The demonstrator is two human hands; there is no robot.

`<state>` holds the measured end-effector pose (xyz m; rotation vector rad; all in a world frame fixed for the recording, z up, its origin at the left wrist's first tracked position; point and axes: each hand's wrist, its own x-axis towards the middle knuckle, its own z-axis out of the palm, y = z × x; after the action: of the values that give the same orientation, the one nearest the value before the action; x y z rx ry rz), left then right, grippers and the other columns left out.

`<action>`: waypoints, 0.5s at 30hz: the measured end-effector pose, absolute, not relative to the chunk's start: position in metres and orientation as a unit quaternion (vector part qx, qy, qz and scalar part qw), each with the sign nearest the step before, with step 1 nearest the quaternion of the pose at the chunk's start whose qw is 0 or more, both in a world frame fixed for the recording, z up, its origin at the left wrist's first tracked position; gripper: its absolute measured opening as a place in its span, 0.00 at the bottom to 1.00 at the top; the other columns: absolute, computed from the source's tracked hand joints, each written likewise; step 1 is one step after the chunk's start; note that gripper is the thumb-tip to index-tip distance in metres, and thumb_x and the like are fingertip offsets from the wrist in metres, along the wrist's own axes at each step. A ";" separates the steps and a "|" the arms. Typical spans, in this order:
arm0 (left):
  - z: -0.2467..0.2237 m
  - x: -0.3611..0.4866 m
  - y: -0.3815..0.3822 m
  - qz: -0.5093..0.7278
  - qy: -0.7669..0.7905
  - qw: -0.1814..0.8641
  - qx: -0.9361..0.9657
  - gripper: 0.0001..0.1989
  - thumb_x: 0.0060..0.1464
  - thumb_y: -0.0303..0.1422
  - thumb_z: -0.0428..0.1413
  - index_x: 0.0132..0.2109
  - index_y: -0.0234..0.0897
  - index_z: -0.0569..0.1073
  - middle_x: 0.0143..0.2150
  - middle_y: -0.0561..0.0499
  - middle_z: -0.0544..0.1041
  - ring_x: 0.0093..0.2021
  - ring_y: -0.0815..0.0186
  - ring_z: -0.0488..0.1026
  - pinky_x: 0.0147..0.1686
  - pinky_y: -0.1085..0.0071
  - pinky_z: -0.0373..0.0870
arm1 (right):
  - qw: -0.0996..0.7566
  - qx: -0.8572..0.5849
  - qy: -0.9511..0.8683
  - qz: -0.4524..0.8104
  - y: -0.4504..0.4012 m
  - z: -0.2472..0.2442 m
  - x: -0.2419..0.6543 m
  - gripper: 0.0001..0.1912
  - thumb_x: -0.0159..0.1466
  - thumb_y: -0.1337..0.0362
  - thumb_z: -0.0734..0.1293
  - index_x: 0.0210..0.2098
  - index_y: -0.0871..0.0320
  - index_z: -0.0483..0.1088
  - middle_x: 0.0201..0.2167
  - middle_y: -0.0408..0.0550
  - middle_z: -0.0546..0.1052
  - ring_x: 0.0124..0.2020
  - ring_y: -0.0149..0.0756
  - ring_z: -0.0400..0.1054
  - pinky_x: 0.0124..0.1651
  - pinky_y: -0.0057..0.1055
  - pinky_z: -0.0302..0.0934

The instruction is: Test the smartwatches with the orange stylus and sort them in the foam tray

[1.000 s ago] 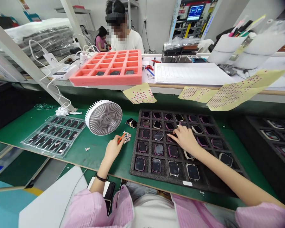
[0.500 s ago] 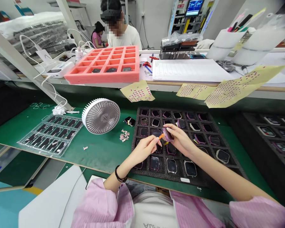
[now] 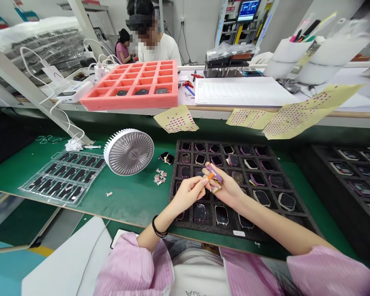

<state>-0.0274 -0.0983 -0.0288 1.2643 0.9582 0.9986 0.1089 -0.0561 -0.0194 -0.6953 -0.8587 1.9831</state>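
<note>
My right hand [image 3: 230,187] is closed around a purple smartwatch case [image 3: 215,173], tilted so its edge faces up. A yellow piece hangs at its lower side. Between the thumb and fingers of my left hand [image 3: 191,192] is a small orange strip [image 3: 210,176], its tip against or very close to the purple case. Whether the strip is a tool or a tab, I cannot tell. Both hands hover over a black foam tray [image 3: 234,231], whose compartments hold several watch cases with dark screens, such as a silver-framed watch [image 3: 222,214].
A white fan [image 3: 129,152] stands left of the foam tray. Small tabs [image 3: 159,176] lie beside it, and a clear plastic tray [image 3: 64,176] sits farther left. A pink foam tray [image 3: 129,100] rests on the shelf above. Another dark tray [image 3: 351,181] is at right; a co-worker [image 3: 158,47] sits opposite.
My right hand has turned the purple watch case, so its side now shows rather than its screen. The orange strip in my left hand stays at the case.
</note>
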 end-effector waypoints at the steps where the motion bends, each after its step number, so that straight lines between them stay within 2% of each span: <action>1: -0.031 -0.027 -0.098 0.434 0.406 0.595 0.541 0.23 0.58 0.51 0.49 0.31 0.34 0.69 0.15 0.61 0.58 0.15 0.77 0.48 0.16 0.77 0.46 | 0.424 -0.275 -0.333 0.796 -0.057 -0.019 0.108 0.13 0.57 0.55 0.71 0.29 0.55 0.65 0.19 0.33 0.56 0.13 0.21 0.41 0.19 0.24 0.53; 4: -0.036 -0.025 -0.098 0.443 0.393 0.600 0.538 0.23 0.57 0.52 0.49 0.32 0.34 0.70 0.15 0.61 0.59 0.15 0.78 0.49 0.16 0.77 0.46 | 0.430 -0.270 -0.299 0.808 -0.057 -0.020 0.106 0.12 0.56 0.57 0.72 0.32 0.55 0.67 0.20 0.33 0.57 0.14 0.21 0.38 0.19 0.23 0.55; 7: -0.037 -0.026 -0.097 0.439 0.405 0.600 0.531 0.24 0.56 0.53 0.50 0.31 0.34 0.69 0.15 0.60 0.59 0.15 0.77 0.50 0.16 0.77 0.46 | 0.427 -0.274 -0.299 0.808 -0.057 -0.024 0.105 0.12 0.56 0.58 0.72 0.30 0.55 0.66 0.20 0.33 0.57 0.13 0.21 0.37 0.18 0.24 0.55; 10: -0.033 -0.027 -0.096 0.438 0.432 0.589 0.524 0.25 0.55 0.55 0.50 0.29 0.35 0.68 0.15 0.60 0.58 0.16 0.77 0.50 0.17 0.77 0.46 | 0.431 -0.287 -0.324 0.792 -0.056 -0.026 0.106 0.13 0.57 0.57 0.71 0.28 0.54 0.64 0.18 0.33 0.55 0.13 0.23 0.41 0.18 0.26 0.52; 15: -0.027 -0.025 -0.089 0.466 0.438 0.565 0.522 0.26 0.49 0.56 0.55 0.28 0.34 0.66 0.21 0.58 0.63 0.20 0.77 0.53 0.20 0.77 0.49 | 0.456 -0.328 -0.347 0.752 -0.053 -0.021 0.110 0.16 0.54 0.58 0.73 0.38 0.52 0.66 0.18 0.33 0.62 0.16 0.25 0.50 0.19 0.26 0.49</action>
<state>-0.0248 -0.0893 -0.0272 1.2284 1.0295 1.0964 0.1105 -0.0530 -0.0213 -0.8080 -0.8550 1.8535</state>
